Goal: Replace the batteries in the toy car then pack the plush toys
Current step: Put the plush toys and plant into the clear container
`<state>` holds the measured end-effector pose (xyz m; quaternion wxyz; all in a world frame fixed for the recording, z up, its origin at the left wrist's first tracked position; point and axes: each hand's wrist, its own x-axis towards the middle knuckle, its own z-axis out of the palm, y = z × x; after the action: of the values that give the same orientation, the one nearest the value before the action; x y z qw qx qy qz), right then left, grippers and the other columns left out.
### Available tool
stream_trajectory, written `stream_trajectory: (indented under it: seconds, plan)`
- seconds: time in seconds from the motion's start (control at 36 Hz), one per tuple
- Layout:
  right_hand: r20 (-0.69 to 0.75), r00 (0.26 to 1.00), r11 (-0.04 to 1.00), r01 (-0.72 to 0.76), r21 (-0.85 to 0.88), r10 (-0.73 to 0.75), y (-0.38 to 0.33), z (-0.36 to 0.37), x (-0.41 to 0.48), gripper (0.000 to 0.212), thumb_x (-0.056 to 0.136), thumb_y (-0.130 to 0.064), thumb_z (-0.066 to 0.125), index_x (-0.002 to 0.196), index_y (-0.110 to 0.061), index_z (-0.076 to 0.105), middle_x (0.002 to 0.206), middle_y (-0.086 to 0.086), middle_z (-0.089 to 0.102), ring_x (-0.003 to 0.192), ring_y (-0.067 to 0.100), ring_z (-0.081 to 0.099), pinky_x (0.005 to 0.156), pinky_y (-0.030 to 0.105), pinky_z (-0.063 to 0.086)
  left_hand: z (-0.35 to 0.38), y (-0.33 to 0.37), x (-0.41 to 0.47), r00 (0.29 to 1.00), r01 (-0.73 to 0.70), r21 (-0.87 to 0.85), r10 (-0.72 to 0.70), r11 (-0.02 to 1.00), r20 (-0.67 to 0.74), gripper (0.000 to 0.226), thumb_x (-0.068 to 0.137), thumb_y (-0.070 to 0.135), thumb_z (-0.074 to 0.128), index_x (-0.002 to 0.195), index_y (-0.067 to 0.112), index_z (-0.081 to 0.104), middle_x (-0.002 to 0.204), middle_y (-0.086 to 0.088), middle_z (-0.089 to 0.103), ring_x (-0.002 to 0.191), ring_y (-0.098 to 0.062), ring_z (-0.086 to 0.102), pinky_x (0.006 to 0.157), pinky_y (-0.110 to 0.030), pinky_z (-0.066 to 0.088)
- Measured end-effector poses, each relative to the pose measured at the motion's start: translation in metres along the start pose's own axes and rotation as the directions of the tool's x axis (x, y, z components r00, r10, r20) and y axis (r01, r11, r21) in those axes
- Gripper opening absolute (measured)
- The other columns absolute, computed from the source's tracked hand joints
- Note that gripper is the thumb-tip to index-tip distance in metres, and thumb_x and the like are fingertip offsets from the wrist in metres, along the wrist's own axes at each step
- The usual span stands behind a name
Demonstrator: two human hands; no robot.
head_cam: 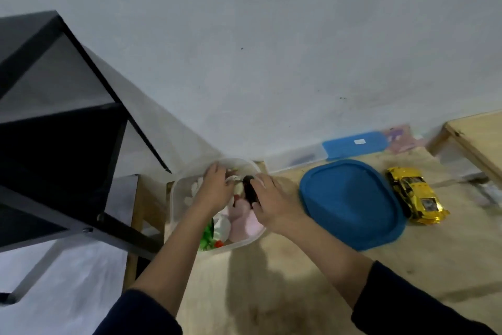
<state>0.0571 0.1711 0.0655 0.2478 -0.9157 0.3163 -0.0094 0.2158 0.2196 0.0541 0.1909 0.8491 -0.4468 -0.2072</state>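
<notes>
A clear plastic tub (178, 198) stands at the left end of the wooden table and holds several plush toys: a pink one (244, 223), a white one (222, 226) and a green one (207, 237). My left hand (214, 190) reaches into the tub, its fingers curled on a white plush piece. On the tub's right side my right hand (269, 198) presses on a dark plush toy (249, 189). The tub's blue lid (350, 204) lies to the right of the tub. A yellow toy car (414, 194) sits beyond the lid.
A black metal shelf frame (68, 131) stands close on the left. A second clear box with a blue lid (353, 144) rests against the wall. Another wooden table (478, 139) juts in at far right.
</notes>
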Motion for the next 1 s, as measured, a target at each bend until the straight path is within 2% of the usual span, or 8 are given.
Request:
stream_trajectory:
  seconds: [0.08, 0.19, 0.36, 0.44, 0.5, 0.67, 0.86, 1.0]
  plan:
    - [-0.047, 0.999, 0.998, 0.018, 0.055, -0.016, 0.031, -0.026, -0.011, 0.045, 0.090, -0.015, 0.043, 0.134, -0.011, 0.035, 0.142, 0.007, 0.028, 0.133, 0.022, 0.026, 0.096, 0.037, 0.040, 0.012, 0.034, -0.002, 0.997, -0.059, -0.088, 0.054, 0.994, -0.063, 0.046, 0.095, 0.012, 0.045, 0.140, 0.004, 0.037, 0.152, -0.013, 0.025, 0.138, -0.028, 0.029, 0.114, -0.035, 0.025]
    - [-0.114, 0.993, 0.995, -0.028, 0.096, 0.038, 0.090, -0.056, -0.025, 0.041, 0.092, -0.014, 0.043, 0.132, -0.011, 0.039, 0.138, 0.004, 0.033, 0.130, 0.020, 0.030, 0.098, 0.038, 0.041, 0.040, 0.083, -0.010, 0.975, -0.161, -0.118, 0.139, 0.980, -0.175, 0.040, 0.095, 0.010, 0.047, 0.134, 0.002, 0.045, 0.144, -0.014, 0.038, 0.135, -0.027, 0.034, 0.111, -0.026, 0.021]
    - [-0.080, 0.975, 0.975, -0.197, 0.101, 0.205, 0.190, -0.076, -0.044, 0.047, 0.094, -0.020, 0.045, 0.138, -0.010, 0.033, 0.138, 0.008, 0.034, 0.129, 0.023, 0.032, 0.104, 0.035, 0.035, 0.106, 0.132, -0.029, 0.980, -0.156, -0.193, 0.128, 0.969, -0.150, 0.037, 0.095, 0.010, 0.047, 0.131, 0.003, 0.048, 0.137, -0.013, 0.046, 0.130, -0.024, 0.040, 0.108, -0.022, 0.023]
    - [-0.031, 0.962, 0.961, -0.268, 0.069, 0.271, 0.229, -0.078, -0.051, 0.051, 0.096, -0.021, 0.044, 0.141, -0.008, 0.027, 0.143, 0.011, 0.030, 0.133, 0.026, 0.028, 0.107, 0.036, 0.031, 0.141, 0.143, -0.039, 0.990, -0.107, -0.213, 0.085, 0.971, -0.111, 0.038, 0.096, 0.019, 0.044, 0.132, 0.008, 0.044, 0.135, -0.006, 0.045, 0.128, -0.021, 0.041, 0.106, -0.019, 0.027]
    - [-0.031, 0.956, 0.952, -0.286, 0.106, 0.291, 0.248, -0.076, -0.055, 0.052, 0.094, -0.018, 0.046, 0.141, -0.009, 0.028, 0.141, 0.012, 0.033, 0.130, 0.027, 0.030, 0.106, 0.035, 0.030, 0.162, 0.148, -0.045, 0.997, -0.022, -0.232, 0.005, 0.973, -0.073, 0.046, 0.098, 0.028, 0.040, 0.140, 0.010, 0.035, 0.144, -0.005, 0.037, 0.135, -0.022, 0.033, 0.112, -0.028, 0.027]
    - [0.000, 0.957, 0.949, -0.288, 0.129, 0.291, 0.281, -0.064, -0.053, 0.056, 0.093, -0.017, 0.046, 0.143, -0.013, 0.021, 0.144, 0.017, 0.026, 0.132, 0.031, 0.026, 0.109, 0.042, 0.030, 0.203, 0.157, -0.057, 0.978, 0.181, -0.282, -0.202, 0.942, -0.047, 0.060, 0.101, 0.030, 0.034, 0.150, 0.012, 0.007, 0.158, -0.004, 0.002, 0.146, -0.018, 0.002, 0.114, -0.023, 0.007]
    - [0.073, 0.955, 0.956, -0.292, 0.036, 0.289, 0.291, -0.052, -0.041, 0.058, 0.093, -0.015, 0.042, 0.144, -0.013, 0.016, 0.146, 0.015, 0.025, 0.133, 0.032, 0.023, 0.105, 0.044, 0.035, 0.224, 0.154, -0.058, 0.957, 0.240, -0.323, -0.278, 0.916, -0.077, 0.056, 0.100, 0.019, 0.037, 0.149, 0.007, 0.011, 0.157, -0.008, 0.011, 0.145, -0.020, 0.010, 0.118, -0.030, 0.010]
    - [0.032, 0.923, 0.924, -0.382, -0.029, 0.382, 0.288, -0.046, -0.034, 0.063, 0.084, -0.002, 0.056, 0.139, -0.005, 0.025, 0.143, 0.018, 0.028, 0.131, 0.034, 0.026, 0.097, 0.040, 0.037, 0.234, 0.149, -0.058, 0.923, 0.261, -0.399, -0.348, 0.879, -0.165, 0.053, 0.096, 0.002, 0.039, 0.146, 0.005, 0.022, 0.154, -0.010, 0.022, 0.142, -0.021, 0.019, 0.115, -0.024, 0.014]
